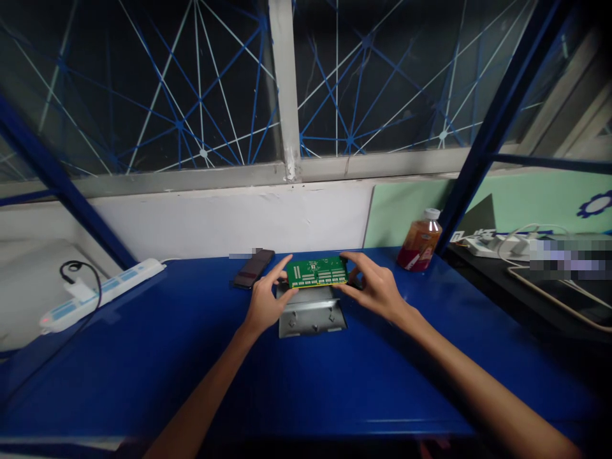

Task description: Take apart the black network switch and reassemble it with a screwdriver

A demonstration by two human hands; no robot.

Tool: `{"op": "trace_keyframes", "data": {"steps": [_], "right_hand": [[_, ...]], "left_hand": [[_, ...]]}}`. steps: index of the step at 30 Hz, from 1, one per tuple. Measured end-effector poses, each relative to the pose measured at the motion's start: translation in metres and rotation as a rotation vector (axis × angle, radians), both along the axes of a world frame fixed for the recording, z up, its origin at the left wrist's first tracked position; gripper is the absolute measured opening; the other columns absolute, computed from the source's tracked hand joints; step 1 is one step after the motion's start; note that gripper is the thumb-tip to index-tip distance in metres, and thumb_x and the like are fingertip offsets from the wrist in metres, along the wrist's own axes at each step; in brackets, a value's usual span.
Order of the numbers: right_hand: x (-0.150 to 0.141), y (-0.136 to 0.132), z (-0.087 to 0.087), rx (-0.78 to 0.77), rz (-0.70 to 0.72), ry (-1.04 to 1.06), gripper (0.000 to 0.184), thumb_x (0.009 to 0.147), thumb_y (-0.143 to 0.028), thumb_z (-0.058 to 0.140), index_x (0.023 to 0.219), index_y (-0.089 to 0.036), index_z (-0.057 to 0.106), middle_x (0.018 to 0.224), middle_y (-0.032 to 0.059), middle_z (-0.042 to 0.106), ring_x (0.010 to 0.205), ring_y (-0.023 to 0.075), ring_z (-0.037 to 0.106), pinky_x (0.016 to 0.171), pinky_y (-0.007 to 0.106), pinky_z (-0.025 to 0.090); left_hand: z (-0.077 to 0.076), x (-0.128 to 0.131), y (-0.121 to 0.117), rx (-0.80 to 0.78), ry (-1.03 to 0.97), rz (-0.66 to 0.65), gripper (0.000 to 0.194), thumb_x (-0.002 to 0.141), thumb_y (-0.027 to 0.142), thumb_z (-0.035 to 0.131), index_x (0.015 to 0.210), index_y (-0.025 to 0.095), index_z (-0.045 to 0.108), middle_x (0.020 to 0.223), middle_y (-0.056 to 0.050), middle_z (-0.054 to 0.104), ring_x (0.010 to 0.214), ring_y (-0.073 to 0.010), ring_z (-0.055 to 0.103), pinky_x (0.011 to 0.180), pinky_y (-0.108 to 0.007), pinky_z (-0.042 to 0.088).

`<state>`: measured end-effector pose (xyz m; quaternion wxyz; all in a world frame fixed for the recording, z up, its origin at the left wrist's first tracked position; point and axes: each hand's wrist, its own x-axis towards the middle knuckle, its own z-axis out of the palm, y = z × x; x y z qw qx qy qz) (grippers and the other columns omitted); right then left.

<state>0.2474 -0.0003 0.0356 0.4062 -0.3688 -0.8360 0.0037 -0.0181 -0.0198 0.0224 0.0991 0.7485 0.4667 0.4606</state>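
A green circuit board [317, 272] is held up between my two hands, tilted so that its printed face shows. My left hand [268, 297] grips its left end between thumb and fingers. At the right end, my right hand [375, 287] pinches the board the same way. Under and in front of the board lies a grey metal casing [313, 320] on the blue table, with small raised fittings inside. The board hides the casing's far part. Just beyond my left hand rests a dark phone [254, 268].
The blue table [143, 357] runs up to a white wall. A white power strip [108, 294] with a black cable lies at the left. A bottle of reddish drink [420, 241] stands at the back right, near a blue frame post [482, 140]. Cables lie on a dark surface farther right.
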Motion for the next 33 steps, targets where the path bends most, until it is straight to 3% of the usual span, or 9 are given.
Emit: {"op": "trace_keyframes", "data": {"steps": [3,6,9,13,16,19,27,33], "right_hand": [[-0.001,-0.002,0.001,-0.013,0.049,0.049,0.051,0.086,-0.044,0.059,0.129,-0.02,0.043,0.108,0.01,0.062,0.066,0.0144,0.061,0.06,0.03,0.048],[-0.001,-0.001,0.003,-0.098,0.057,0.129,0.056,0.082,-0.046,0.063,0.128,-0.02,0.046,0.101,0.0083,0.065,0.063,0.0142,0.06,0.062,0.031,0.049],[-0.003,-0.001,0.005,-0.249,0.009,0.208,0.055,0.079,-0.05,0.065,0.122,-0.02,0.053,0.087,0.0056,0.067,0.061,0.0162,0.061,0.059,0.031,0.049],[-0.009,-0.003,0.006,-0.499,0.029,0.344,0.046,0.083,-0.053,0.057,0.117,-0.022,0.054,0.089,0.0058,0.066,0.053,0.0141,0.06,0.049,0.028,0.046],[-0.012,-0.003,0.003,-0.611,0.056,0.404,0.038,0.089,-0.055,0.046,0.097,-0.02,0.058,0.073,0.0018,0.062,0.047,0.0129,0.058,0.045,0.026,0.043],[-0.012,-0.001,0.0,-0.681,0.09,0.408,0.045,0.091,-0.057,0.038,0.071,-0.019,0.051,0.056,-0.0015,0.054,0.041,0.0124,0.054,0.042,0.025,0.04],[-0.016,-0.005,0.004,-0.949,0.258,0.526,0.045,0.087,-0.062,0.042,0.071,-0.021,0.047,0.036,-0.0075,0.042,0.029,0.0131,0.048,0.031,0.022,0.033],[-0.017,-0.009,0.01,-1.071,0.305,0.55,0.047,0.087,-0.063,0.04,0.079,-0.018,0.053,0.035,-0.0042,0.048,0.032,0.0147,0.052,0.033,0.022,0.036]], "left_hand": [[0.001,-0.001,0.001,-0.012,-0.026,-0.014,0.062,0.076,0.021,0.064,0.135,0.018,0.047,0.09,-0.004,0.065,0.082,-0.0181,0.059,0.079,-0.034,0.048],[0.005,-0.002,-0.001,-0.013,-0.072,-0.028,0.059,0.076,0.025,0.067,0.132,0.017,0.051,0.088,-0.004,0.066,0.082,-0.0175,0.059,0.081,-0.033,0.048],[0.01,-0.002,-0.003,0.003,-0.091,-0.048,0.043,0.078,0.029,0.068,0.119,0.016,0.063,0.091,-0.006,0.068,0.085,-0.0185,0.06,0.082,-0.032,0.048],[0.012,0.0,-0.005,0.036,-0.062,-0.078,0.024,0.084,0.028,0.063,0.103,0.016,0.071,0.092,-0.008,0.069,0.084,-0.0185,0.061,0.08,-0.031,0.048],[0.01,0.001,-0.004,0.063,-0.061,-0.056,0.021,0.086,0.03,0.06,0.096,0.014,0.072,0.079,-0.007,0.069,0.077,-0.018,0.06,0.077,-0.03,0.047],[0.008,0.001,-0.003,0.055,-0.051,-0.015,0.024,0.087,0.032,0.058,0.089,0.012,0.071,0.068,-0.004,0.065,0.066,-0.0159,0.057,0.07,-0.028,0.046],[0.008,0.0,-0.005,-0.194,-0.02,-0.061,0.033,0.092,0.039,0.048,0.082,0.014,0.066,0.047,0.003,0.054,0.045,-0.0111,0.053,0.052,-0.021,0.042],[0.004,0.001,-0.004,-0.43,-0.209,-0.154,0.033,0.092,0.047,0.045,0.093,0.016,0.058,0.045,0.004,0.058,0.033,-0.0121,0.055,0.038,-0.018,0.039]]}}
